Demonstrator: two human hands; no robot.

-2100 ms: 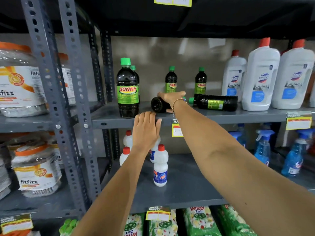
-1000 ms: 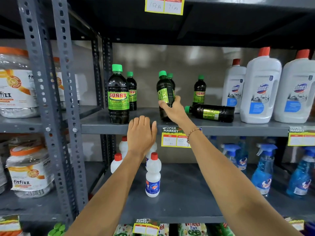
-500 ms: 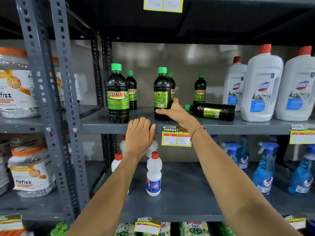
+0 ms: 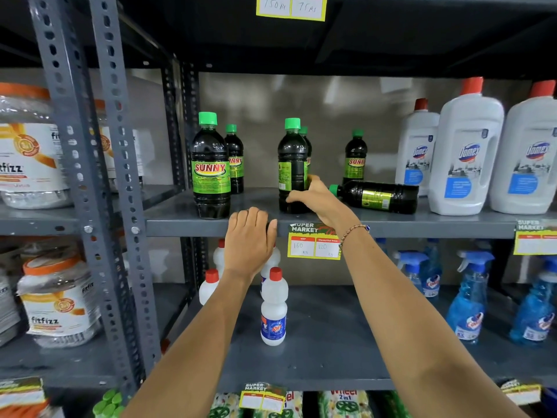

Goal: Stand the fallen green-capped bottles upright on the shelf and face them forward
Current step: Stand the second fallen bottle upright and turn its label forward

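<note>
Dark green-capped bottles stand on the grey shelf (image 4: 259, 226). My right hand (image 4: 316, 199) grips the base of one upright bottle (image 4: 293, 164) whose label is turned sideways, its back panel showing. Just right of it another green-capped bottle (image 4: 376, 197) lies on its side, cap pointing left. A front bottle (image 4: 211, 167) at the left stands upright with its SUNNY label facing me. More upright bottles stand behind, such as one at the back (image 4: 355, 158). My left hand (image 4: 250, 239) rests flat on the shelf's front edge, holding nothing.
Large white red-capped jugs (image 4: 465, 152) stand right of the lying bottle. A price tag (image 4: 313, 241) hangs on the shelf edge. Below are small white bottles (image 4: 273, 309) and blue spray bottles (image 4: 467, 303). A perforated grey upright (image 4: 120, 188) and clear jars (image 4: 30, 152) are left.
My right hand lifted a fallen bottle from lying to upright and set it on the shelf; it now holds the bottle's base. My left hand stayed on the shelf edge.
</note>
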